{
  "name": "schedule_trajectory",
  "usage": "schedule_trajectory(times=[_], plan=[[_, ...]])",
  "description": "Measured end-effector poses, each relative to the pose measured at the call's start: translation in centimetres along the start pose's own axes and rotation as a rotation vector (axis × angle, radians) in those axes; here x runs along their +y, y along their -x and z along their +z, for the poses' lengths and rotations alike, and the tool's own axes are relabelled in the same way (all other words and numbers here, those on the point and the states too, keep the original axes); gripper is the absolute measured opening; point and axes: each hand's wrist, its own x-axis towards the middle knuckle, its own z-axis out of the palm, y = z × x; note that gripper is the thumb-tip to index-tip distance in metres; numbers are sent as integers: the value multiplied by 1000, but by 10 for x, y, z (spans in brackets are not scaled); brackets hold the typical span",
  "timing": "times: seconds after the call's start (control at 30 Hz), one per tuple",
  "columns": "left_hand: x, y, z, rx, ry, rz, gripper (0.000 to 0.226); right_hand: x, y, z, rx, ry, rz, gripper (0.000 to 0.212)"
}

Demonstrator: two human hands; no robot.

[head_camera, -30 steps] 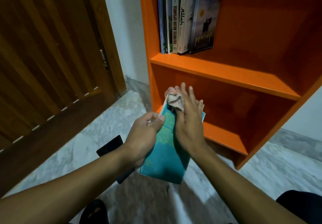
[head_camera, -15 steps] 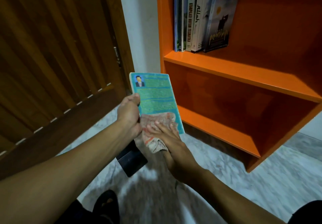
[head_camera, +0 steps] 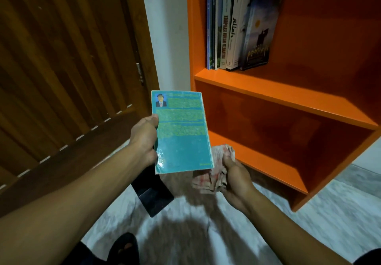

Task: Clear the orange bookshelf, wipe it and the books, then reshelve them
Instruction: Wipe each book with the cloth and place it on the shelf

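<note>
My left hand (head_camera: pixel 144 139) grips a teal paperback (head_camera: pixel 181 132) by its left edge, back cover facing me, held upright in front of the orange bookshelf (head_camera: pixel 284 97). Just right of and below the book, my right hand (head_camera: pixel 237 180) is closed around a crumpled pinkish cloth (head_camera: pixel 214 172), which no longer touches the cover. Several books (head_camera: pixel 239 27) stand at the left end of the upper shelf. The lower shelf (head_camera: pixel 257 159) holds nothing that I can see.
A dark wooden slatted door (head_camera: pixel 68 69) fills the left side. A dark flat object (head_camera: pixel 152 194) lies on the marble floor (head_camera: pixel 329 213) under my left arm. A black sandal (head_camera: pixel 123 248) shows at the bottom edge. White wall (head_camera: pixel 167 34) separates door and shelf.
The book was tilted upright and raised. My right hand wiped down the cover with the cloth, then came off the book to its lower right.
</note>
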Motion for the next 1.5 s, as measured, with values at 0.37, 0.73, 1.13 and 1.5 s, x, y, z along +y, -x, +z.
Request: schedule_trajectory(times=[0.37,0.73,1.13,1.5], plan=[[-31,16,25,2,-781,546,68,-14,8,18,-71,251,-364,32],[-32,16,28,2,-249,494,47,20,23,31,-2,1016,-1098,48],[-19,28,11,-236,-314,497,70,-77,7,6,392,-50,-470,33],[-23,29,26,-349,-194,390,64,-33,-7,-2,99,1006,-1042,50]])
